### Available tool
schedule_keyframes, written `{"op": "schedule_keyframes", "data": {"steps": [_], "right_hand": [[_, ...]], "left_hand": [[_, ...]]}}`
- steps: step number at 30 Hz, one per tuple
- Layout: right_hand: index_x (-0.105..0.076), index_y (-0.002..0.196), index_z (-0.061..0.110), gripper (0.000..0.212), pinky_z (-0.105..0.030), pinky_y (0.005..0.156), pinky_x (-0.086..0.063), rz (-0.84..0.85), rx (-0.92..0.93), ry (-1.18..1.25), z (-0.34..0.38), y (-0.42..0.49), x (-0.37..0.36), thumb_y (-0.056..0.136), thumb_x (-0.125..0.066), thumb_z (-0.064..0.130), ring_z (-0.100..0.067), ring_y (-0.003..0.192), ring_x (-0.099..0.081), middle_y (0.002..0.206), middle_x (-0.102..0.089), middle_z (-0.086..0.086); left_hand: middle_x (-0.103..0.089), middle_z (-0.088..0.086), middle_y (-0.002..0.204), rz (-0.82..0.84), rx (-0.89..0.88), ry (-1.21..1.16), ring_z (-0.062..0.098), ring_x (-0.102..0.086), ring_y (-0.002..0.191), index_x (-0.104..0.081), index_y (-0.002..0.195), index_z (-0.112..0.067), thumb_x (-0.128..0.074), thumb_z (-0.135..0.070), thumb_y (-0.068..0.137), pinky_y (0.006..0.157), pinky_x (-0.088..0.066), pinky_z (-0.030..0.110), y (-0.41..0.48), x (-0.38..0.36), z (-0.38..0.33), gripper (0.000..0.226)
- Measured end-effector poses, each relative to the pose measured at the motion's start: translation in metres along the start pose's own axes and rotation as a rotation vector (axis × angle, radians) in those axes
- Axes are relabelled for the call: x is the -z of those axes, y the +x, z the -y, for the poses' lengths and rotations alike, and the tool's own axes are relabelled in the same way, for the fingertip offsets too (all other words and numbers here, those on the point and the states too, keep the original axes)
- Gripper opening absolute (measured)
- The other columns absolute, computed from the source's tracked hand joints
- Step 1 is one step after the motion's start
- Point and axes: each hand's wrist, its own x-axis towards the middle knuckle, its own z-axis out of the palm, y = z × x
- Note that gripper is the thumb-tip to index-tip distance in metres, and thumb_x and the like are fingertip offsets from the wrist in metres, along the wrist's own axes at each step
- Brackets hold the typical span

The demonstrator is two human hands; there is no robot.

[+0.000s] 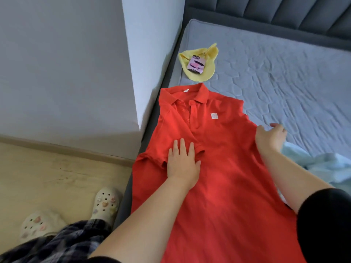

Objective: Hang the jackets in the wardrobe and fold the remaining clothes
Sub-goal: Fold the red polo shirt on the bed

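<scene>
At the bottom left of the frame are checked trousers (57,242) and two pale shoes (106,204) with little charms on them. They stand on a light wood floor (57,168), right by the side of the bed (284,73).

A red shirt (228,186) lies flat on the bed, front side up. It fills the bottom middle of the frame, and its lower end goes out of the frame at the bottom. A black sleeve (326,224) shows at the lower right.

The left hand (183,160) lies flat on the shirt in the middle of the frame. Its grip is wide, with the fingers straight and close together. It presses down on a short sleeve that is folded in over the chest.

The right hand (270,136) is at the right edge of the shirt, a bit higher in the frame. It touches that edge, and its fingers reach onto the bed. It is blurry, so I cannot tell if its grip holds the cloth or just rests there.

A light blue cloth (322,168) lies bunched up at the right edge, just beside the right arm.

Further up, the shirt has buttons, a collar (197,93) and a small white badge (214,115).

Above the collar lies a yellow cloth (209,54) with a phone (195,64) in a pink case on top of it.

A dark padded headboard (284,12) is at the top right, and a grey wall (57,63) is at the upper left.
</scene>
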Motion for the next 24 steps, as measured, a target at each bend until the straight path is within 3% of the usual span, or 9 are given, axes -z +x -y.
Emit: {"op": "schedule_keyframes", "data": {"steps": [3,5,7,11,15,17,20,22,24], "right_hand": [[-0.06,0.092,-0.005,0.043,-0.04,0.078,-0.045,0.245,-0.233,0.063,-0.005,0.027,0.007,0.091,-0.048,0.036,-0.037,0.087,-0.062,0.094,-0.061,-0.026],[-0.055,0.087,-0.001,0.05,-0.036,0.066,-0.05,0.437,-0.449,0.241,-0.004,0.037,0.009,0.092,-0.044,0.048,-0.028,0.067,-0.057,0.082,-0.058,-0.017],[-0.05,0.078,0.012,0.045,-0.025,0.049,-0.05,0.566,-0.558,0.264,-0.001,0.04,0.008,0.091,-0.043,0.054,-0.019,0.057,-0.05,0.068,-0.052,-0.006],[-0.051,0.062,0.018,0.028,-0.02,0.043,-0.05,0.676,-0.662,0.233,0.004,0.037,-0.003,0.088,-0.058,0.028,-0.012,0.035,-0.052,0.044,-0.054,0.003],[-0.048,0.064,0.013,0.026,-0.016,0.032,-0.041,0.522,-0.701,0.301,0.004,0.041,-0.006,0.088,-0.047,0.005,-0.011,0.02,-0.041,0.027,-0.043,0.0],[-0.048,0.067,0.013,0.027,-0.016,0.031,-0.04,0.467,-0.714,0.404,0.001,0.045,-0.006,0.091,-0.043,0.001,-0.011,0.021,-0.041,0.032,-0.044,-0.002],[-0.048,0.088,0.019,0.016,-0.021,0.047,-0.045,0.33,-0.584,0.505,0.005,0.052,-0.001,0.098,-0.038,0.013,-0.008,0.047,-0.05,0.068,-0.047,0.002],[-0.043,0.085,0.022,0.016,-0.02,0.05,-0.044,0.201,-0.469,0.549,0.012,0.059,0.005,0.099,-0.038,0.019,-0.006,0.061,-0.048,0.083,-0.047,0.004],[-0.047,0.086,0.02,0.012,-0.024,0.055,-0.046,0.216,-0.493,0.609,0.015,0.059,0.01,0.096,-0.04,0.019,-0.009,0.067,-0.052,0.098,-0.052,0.001]], "left_hand": [[0.007,0.013,0.159,0.077,0.026,-0.035,0.032,0.011,0.146,-0.001,0.153,-0.022,-0.029,-0.058,0.096,0.117,-0.003,0.048,0.005,-0.004,-0.003,0.074],[0.01,0.013,0.159,0.1,0.021,-0.029,0.033,0.013,0.145,0.001,0.153,-0.023,-0.027,-0.064,0.093,0.116,-0.001,0.05,0.007,-0.008,-0.001,0.078],[0.011,0.012,0.159,0.095,0.019,-0.029,0.032,0.015,0.145,0.003,0.152,-0.023,-0.028,-0.066,0.091,0.116,0.001,0.05,0.006,-0.014,0.0,0.08],[0.012,0.011,0.159,0.073,0.026,-0.043,0.031,0.016,0.145,0.003,0.152,-0.024,-0.031,-0.067,0.09,0.116,0.003,0.049,0.007,-0.021,0.001,0.083],[0.013,0.009,0.159,0.077,0.025,-0.07,0.029,0.018,0.145,0.003,0.152,-0.026,-0.033,-0.066,0.09,0.116,0.005,0.048,0.008,-0.023,0.003,0.083],[0.014,0.009,0.159,0.074,0.024,-0.082,0.029,0.018,0.145,0.004,0.152,-0.026,-0.034,-0.066,0.09,0.116,0.005,0.047,0.007,-0.024,0.003,0.083],[0.015,0.008,0.159,0.081,0.023,-0.091,0.028,0.019,0.145,0.005,0.152,-0.027,-0.035,-0.065,0.09,0.116,0.006,0.046,0.006,-0.024,0.005,0.083],[0.016,0.007,0.159,0.091,0.019,-0.097,0.027,0.02,0.145,0.005,0.152,-0.027,-0.035,-0.065,0.09,0.116,0.007,0.046,0.007,-0.023,0.006,0.084],[0.017,0.007,0.159,0.095,0.017,-0.105,0.027,0.021,0.144,0.006,0.152,-0.027,-0.036,-0.065,0.09,0.116,0.007,0.046,0.007,-0.022,0.006,0.084]]}}
